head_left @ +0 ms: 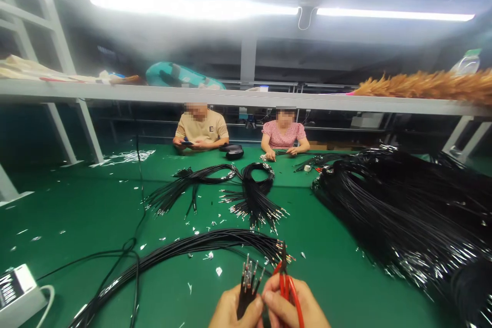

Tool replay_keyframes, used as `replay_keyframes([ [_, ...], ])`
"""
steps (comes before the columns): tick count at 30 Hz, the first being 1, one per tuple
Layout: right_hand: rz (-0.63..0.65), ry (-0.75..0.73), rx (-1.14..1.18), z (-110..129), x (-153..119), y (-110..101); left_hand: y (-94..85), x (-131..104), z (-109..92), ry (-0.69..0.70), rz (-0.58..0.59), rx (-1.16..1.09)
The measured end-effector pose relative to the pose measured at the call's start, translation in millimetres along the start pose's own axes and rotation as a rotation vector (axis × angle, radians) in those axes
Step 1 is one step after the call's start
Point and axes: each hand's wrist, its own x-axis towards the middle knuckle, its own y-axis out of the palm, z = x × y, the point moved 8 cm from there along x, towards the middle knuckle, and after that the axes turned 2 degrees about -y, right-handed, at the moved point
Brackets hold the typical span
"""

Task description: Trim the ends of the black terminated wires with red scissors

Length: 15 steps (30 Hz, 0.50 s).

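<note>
Wire bundle (248, 287) in left hand (230, 310), red cutters (286, 287) right (292, 307)

At six o'clock, the left hand (234, 310) grips a bunch of black wires (249, 279). The right hand (294, 307) pinches red wires (286, 284). A black wire heap (403, 205) covers the green desk (96, 205) at three o'clock.

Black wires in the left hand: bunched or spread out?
Bunched. The left hand grips the black wires as one tight bundle, metal tips fanning slightly above the fist beside the red wires.
</note>
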Motion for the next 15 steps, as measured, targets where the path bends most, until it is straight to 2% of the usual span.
replay_keyframes([
  [3,-0.015,-0.107,0.007,11,-2,-7,-8.1,2,11,-0.084,-0.047,-0.045],
  [5,-0.051,-0.151,-0.041,14,0,-16,-10.5,4,17,-0.126,-0.030,-0.128],
  [9,-0.205,-0.101,-0.202,6,9,-33,-11.7,5,14,-0.098,0.011,-0.208],
  [12,-0.163,0.002,-0.182,-2,8,-22,-12.6,4,10,-0.071,-0.014,-0.184],
  [15,-0.147,0.040,-0.066,-4,1,-6,-12.9,3,9,-0.053,-0.057,-0.169],
])
